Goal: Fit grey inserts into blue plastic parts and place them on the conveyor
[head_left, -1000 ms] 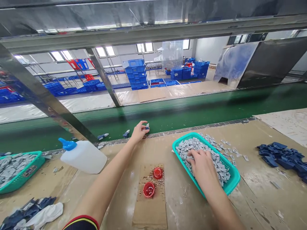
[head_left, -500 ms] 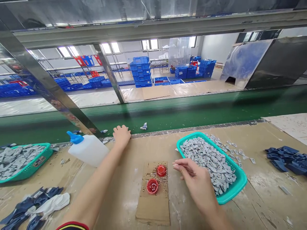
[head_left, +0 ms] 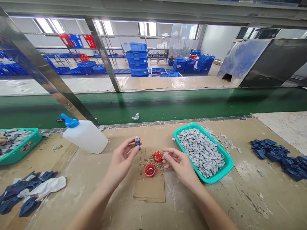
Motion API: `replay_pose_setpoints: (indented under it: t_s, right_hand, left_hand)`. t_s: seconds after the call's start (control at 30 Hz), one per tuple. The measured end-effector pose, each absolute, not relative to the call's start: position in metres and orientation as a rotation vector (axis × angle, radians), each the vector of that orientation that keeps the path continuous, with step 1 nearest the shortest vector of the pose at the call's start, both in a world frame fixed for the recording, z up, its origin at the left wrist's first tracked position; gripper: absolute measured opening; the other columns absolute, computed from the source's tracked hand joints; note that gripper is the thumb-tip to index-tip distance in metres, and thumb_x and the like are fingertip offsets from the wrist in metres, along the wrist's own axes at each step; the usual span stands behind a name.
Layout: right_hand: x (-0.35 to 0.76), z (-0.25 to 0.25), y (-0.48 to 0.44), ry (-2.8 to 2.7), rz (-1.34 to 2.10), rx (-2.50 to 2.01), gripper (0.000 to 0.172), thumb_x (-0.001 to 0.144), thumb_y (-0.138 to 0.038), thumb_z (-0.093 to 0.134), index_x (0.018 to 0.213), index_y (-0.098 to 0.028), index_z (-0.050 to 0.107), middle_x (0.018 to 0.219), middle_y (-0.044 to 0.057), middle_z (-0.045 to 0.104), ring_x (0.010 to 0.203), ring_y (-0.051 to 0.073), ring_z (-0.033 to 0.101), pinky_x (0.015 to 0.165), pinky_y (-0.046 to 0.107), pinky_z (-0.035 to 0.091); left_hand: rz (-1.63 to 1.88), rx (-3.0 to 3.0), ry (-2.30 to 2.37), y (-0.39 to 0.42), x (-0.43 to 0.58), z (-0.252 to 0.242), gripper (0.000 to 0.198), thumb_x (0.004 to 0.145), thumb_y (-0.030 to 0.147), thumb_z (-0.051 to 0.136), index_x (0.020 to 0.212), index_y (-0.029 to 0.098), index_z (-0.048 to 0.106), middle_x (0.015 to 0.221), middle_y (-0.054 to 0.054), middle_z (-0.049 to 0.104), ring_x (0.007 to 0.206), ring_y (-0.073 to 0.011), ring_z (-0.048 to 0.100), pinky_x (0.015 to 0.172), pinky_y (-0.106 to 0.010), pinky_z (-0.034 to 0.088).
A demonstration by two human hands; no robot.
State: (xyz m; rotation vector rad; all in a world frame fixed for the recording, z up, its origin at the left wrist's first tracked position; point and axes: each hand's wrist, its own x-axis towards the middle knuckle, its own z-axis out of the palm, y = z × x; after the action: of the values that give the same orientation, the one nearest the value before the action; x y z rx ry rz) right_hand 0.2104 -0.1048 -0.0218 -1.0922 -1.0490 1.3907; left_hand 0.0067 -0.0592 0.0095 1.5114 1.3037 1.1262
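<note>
My left hand (head_left: pixel 123 156) pinches a small dark blue and grey plastic part (head_left: pixel 137 142) upright between thumb and fingers, above the left edge of a cardboard piece (head_left: pixel 149 191). Across from it, my right hand (head_left: pixel 178 164) is closed in a pinch on a small pale grey piece (head_left: pixel 166 153), partly hidden by the fingertips. Between the hands, two small red cups (head_left: pixel 150 170) (head_left: pixel 158 156) stand on the cardboard among scattered specks. Close to my right hand is a green basket (head_left: pixel 229 166) full of small grey plastic pieces (head_left: pixel 200 151).
A white bottle (head_left: pixel 86 137) with a blue spout leans at left. Beyond lies a green conveyor belt (head_left: pixel 182 105) carrying a blue-grey part (head_left: pixel 135 117). Dark blue parts lie in piles left (head_left: pixel 31 191) and right (head_left: pixel 275 155). Another person's fingers (head_left: pixel 3 140) show at the left basket (head_left: pixel 31 147).
My left hand has come back from the belt's edge toward the cardboard, the blue and grey part now visible in it. My right hand has moved nearer the red cups. The view has shifted.
</note>
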Motion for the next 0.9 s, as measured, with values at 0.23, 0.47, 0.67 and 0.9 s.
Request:
replay_pose_setpoints:
  t_s: [0.23,0.47,0.67,0.9]
  right_hand:
    - [0.21,-0.027,-0.102,-1.114,1.272,-1.229,0.035,0.08,-0.041,0.062,0.107,-0.019,0.065,0.075,0.001,0.063,0.061,0.013,0.057,0.058,0.026,0.049]
    - [0.197,-0.033,-0.095,-1.0,1.32,-1.308,0.033,0.07,-0.046,0.071,0.076,-0.014,0.066,0.073,0.008,0.069,0.065,0.017,0.062,0.057,0.027,0.05]
    - [0.196,-0.033,-0.095,-1.005,1.311,-1.397,0.033,0.07,-0.045,0.071,0.075,-0.012,0.068,0.071,0.009,0.07,0.058,0.016,0.059,0.056,0.027,0.048]
    - [0.195,-0.028,-0.095,-0.995,1.329,-1.381,0.031,0.07,-0.043,0.073,0.075,-0.012,0.067,0.071,0.009,0.069,0.059,0.014,0.057,0.056,0.025,0.046]
  left_hand:
    - [1.24,1.068,1.28,-0.095,0.0,-0.001,0.04,0.068,0.032,0.075,0.103,0.018,0.062,0.112,-0.011,0.068,0.107,-0.025,0.062,0.099,-0.038,0.045]
    - [1.302,0.926,1.355,-0.091,-0.014,-0.015,0.041,0.054,0.025,0.084,0.089,0.017,0.065,0.089,-0.006,0.073,0.084,-0.0206,0.069,0.085,-0.033,0.055]
    - [1.294,0.918,1.346,-0.094,-0.01,-0.015,0.042,0.056,0.025,0.083,0.092,0.015,0.065,0.087,-0.006,0.073,0.08,-0.0184,0.069,0.079,-0.027,0.056]
    - [1.233,0.879,1.225,-0.099,0.002,-0.026,0.041,0.06,0.023,0.081,0.095,0.017,0.06,0.09,-0.004,0.073,0.081,-0.0171,0.07,0.077,-0.025,0.057]
